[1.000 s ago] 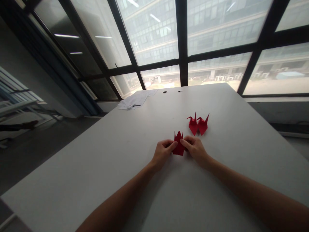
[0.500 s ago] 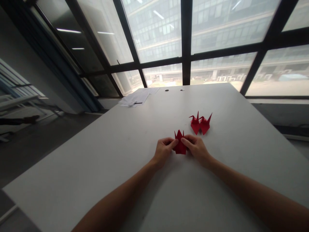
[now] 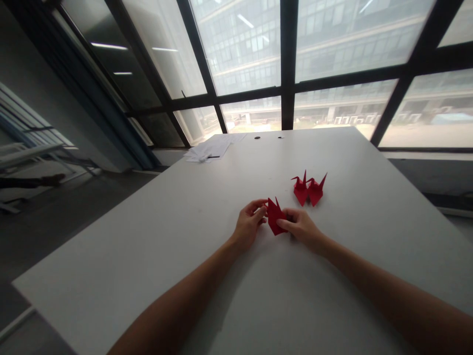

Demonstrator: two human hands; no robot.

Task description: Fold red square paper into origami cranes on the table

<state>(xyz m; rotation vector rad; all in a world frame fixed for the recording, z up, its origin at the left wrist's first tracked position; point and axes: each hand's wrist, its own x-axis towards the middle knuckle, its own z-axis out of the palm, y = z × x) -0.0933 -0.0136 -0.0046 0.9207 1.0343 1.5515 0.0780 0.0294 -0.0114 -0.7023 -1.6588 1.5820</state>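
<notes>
The right hand [image 3: 302,228] pinched the red paper [image 3: 274,217], its long axis pointing toward the table's far edge [image 3: 314,130]. Whether the left hand [image 3: 250,224] gripped was unclear.

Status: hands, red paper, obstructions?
Right hand pinching folded red paper; left hand at its left edge, grip unclear. Two red cranes beyond, not in the way.

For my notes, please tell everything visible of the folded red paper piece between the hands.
The folded red paper piece has a broad upper point, a slim spike and a narrowing lower end. It tilts over the white tabletop; contact is unclear. The bare right hand grips its right side, thumb on its face; the bare left hand is at its upper left edge.
</notes>
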